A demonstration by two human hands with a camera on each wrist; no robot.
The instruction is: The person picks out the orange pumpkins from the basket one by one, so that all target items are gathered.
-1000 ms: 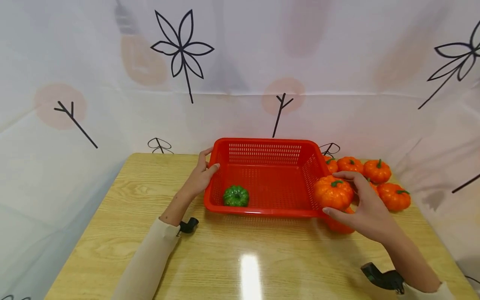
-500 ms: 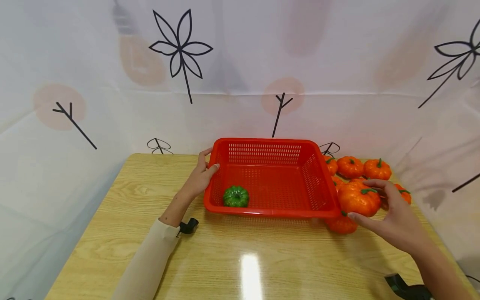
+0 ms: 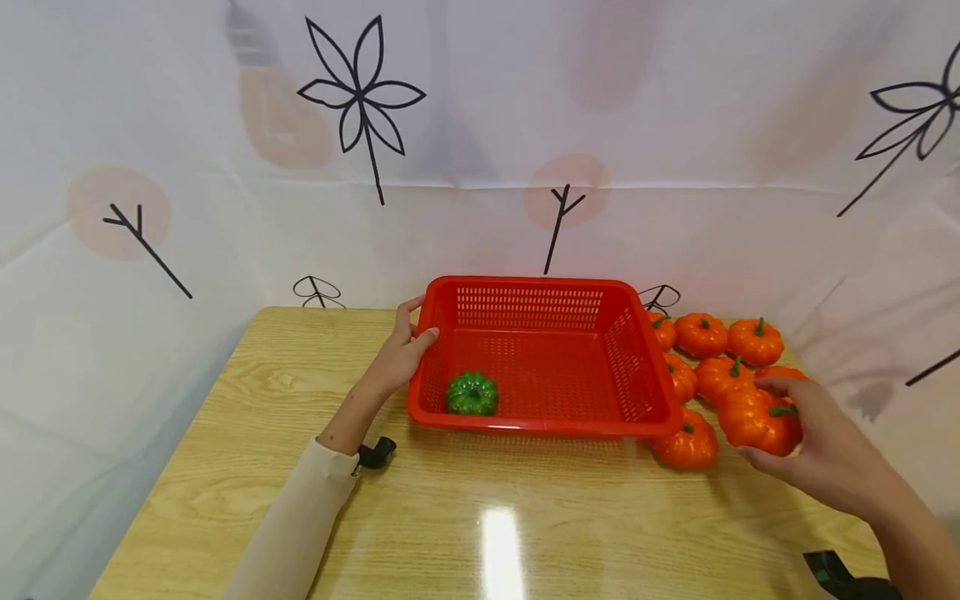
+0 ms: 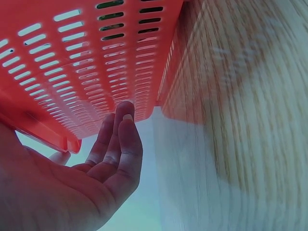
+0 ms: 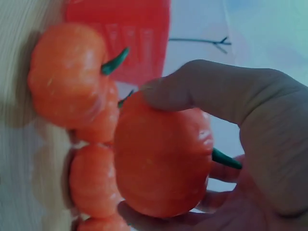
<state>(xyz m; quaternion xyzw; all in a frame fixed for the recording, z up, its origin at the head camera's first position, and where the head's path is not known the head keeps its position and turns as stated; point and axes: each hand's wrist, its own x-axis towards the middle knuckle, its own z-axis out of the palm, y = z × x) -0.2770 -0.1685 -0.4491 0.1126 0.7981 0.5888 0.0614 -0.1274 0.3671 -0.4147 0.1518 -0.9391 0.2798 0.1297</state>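
Observation:
My left hand grips the left rim of a red perforated basket, thumb over the rim and the other fingers outside the wall, as the left wrist view shows. Inside the basket's front left corner sits a small green pumpkin. To the right of the basket, my right hand holds a small orange pumpkin between thumb and fingers. In the right wrist view this held pumpkin has its green stem toward the palm.
Several other orange pumpkins cluster on the wooden table along the basket's right side, close to the held one. A white patterned cloth hangs behind the table and along its sides.
My right hand has moved right and slightly toward me with the orange pumpkin, away from the basket's right rim. The left hand, basket and green pumpkin have stayed in place.

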